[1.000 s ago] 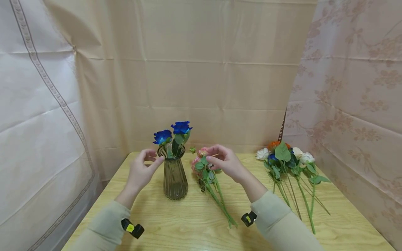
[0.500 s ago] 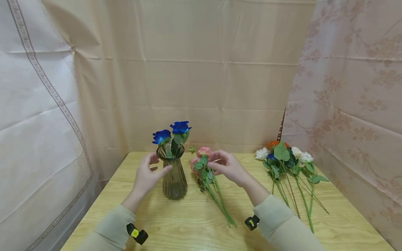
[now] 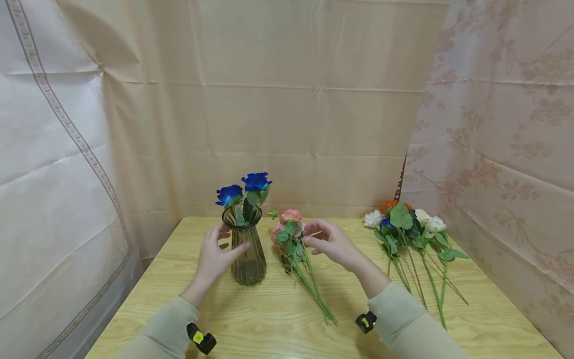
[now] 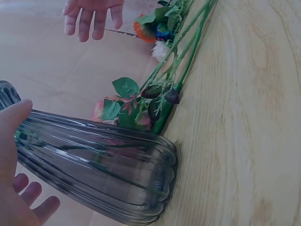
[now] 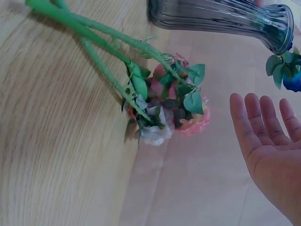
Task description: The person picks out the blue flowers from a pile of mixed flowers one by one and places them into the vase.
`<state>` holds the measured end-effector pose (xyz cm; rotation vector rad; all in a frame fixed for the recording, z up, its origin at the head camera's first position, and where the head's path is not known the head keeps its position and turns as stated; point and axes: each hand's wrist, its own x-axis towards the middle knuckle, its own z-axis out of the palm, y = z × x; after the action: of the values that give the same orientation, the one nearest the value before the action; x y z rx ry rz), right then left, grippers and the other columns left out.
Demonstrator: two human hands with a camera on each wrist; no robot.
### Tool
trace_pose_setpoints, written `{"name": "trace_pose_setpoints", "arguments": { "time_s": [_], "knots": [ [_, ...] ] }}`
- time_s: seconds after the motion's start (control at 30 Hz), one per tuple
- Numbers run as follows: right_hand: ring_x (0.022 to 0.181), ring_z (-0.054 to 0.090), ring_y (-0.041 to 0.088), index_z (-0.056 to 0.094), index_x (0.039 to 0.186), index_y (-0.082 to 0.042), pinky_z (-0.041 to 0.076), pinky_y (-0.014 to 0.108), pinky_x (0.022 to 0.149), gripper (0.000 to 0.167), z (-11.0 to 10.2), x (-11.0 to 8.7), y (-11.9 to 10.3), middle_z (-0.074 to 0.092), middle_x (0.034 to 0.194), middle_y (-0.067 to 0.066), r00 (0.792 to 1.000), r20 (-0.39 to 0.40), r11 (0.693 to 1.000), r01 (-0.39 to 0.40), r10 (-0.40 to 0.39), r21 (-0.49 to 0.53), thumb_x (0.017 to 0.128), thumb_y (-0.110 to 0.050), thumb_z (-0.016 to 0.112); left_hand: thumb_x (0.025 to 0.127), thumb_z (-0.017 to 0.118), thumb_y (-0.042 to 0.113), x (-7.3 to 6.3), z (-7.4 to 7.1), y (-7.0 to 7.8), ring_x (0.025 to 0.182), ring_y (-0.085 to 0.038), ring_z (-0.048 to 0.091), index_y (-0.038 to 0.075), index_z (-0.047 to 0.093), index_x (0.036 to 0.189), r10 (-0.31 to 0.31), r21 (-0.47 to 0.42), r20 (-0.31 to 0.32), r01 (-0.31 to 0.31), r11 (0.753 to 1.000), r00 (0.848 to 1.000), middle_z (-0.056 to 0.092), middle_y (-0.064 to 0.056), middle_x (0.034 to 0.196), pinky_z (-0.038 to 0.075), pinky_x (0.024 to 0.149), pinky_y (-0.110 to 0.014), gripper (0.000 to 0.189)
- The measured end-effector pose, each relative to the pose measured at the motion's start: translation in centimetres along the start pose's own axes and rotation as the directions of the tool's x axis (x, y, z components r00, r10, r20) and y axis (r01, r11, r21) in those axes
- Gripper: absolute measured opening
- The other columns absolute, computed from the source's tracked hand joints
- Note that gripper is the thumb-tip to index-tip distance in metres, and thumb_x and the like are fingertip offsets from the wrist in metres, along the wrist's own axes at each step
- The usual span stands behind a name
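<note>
A ribbed smoky-glass vase (image 3: 248, 257) stands upright on the table, two blue roses (image 3: 256, 182) in its mouth. My left hand (image 3: 215, 253) is at the vase's left side, thumb in front of the glass and fingers beside it. In the left wrist view those fingers (image 4: 32, 193) are spread apart from the glass; whether the thumb touches cannot be told. To the vase's right lie pink flowers (image 3: 291, 216) with a whitish bloom (image 5: 157, 126) and green stems. My right hand (image 3: 334, 244) hovers just right of them, its fingers (image 5: 270, 117) loosely extended and holding nothing.
Another bunch lies at the right of the wooden table (image 3: 269, 324): white flowers (image 3: 435, 224), an orange flower (image 3: 389, 205), a blue bloom and long stems. A beige curtain (image 3: 305, 124) hangs behind the table, with patterned cloth (image 3: 506, 149) at the right.
My left hand has moved right and slightly down, closer round the vase. My right hand has drawn back right and down from the pink flowers. The vase and flowers stay put.
</note>
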<state>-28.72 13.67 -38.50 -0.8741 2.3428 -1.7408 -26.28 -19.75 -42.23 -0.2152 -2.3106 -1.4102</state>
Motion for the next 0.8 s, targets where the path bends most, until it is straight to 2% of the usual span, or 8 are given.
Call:
{"name": "trace_pose_setpoints", "arguments": {
  "time_s": [0.23,0.5,0.8],
  "knots": [
    [0.114,0.062,0.034,0.057,0.131,-0.002,0.059,0.046,0.084,0.038,-0.7,-0.6,0.4,0.059,0.127,0.018,1.000,-0.010,1.000,-0.019,0.019,-0.016,0.101,-0.024,0.067,0.078,0.088,0.049,-0.1,0.4,-0.2,0.123,-0.036,0.051,0.007,0.049,0.141,-0.001,0.002,-0.005,0.001,1.000,1.000,0.051,-0.011,0.131,0.051,0.098,-0.053,0.085],
    [0.114,0.062,0.033,0.058,0.132,-0.004,0.060,0.044,0.083,0.040,-1.8,-1.5,0.5,0.060,0.127,0.014,0.999,-0.038,0.998,-0.032,0.030,-0.049,0.100,-0.026,0.069,0.081,0.088,0.042,-0.2,1.0,0.0,0.121,-0.031,0.051,0.005,0.049,0.140,-0.013,0.022,0.002,0.012,1.000,1.000,0.053,-0.012,0.130,0.053,0.096,-0.050,0.080],
    [0.112,0.062,0.035,0.058,0.131,-0.002,0.060,0.044,0.084,0.039,-3.5,-2.4,0.7,0.060,0.126,0.016,0.996,-0.074,0.997,-0.051,0.047,-0.058,0.101,-0.025,0.068,0.082,0.088,0.039,-0.2,1.2,-0.1,0.119,-0.029,0.052,0.006,0.052,0.135,-0.005,0.009,-0.007,0.005,1.000,1.000,0.054,-0.012,0.127,0.054,0.094,-0.051,0.073]
  ]
}}
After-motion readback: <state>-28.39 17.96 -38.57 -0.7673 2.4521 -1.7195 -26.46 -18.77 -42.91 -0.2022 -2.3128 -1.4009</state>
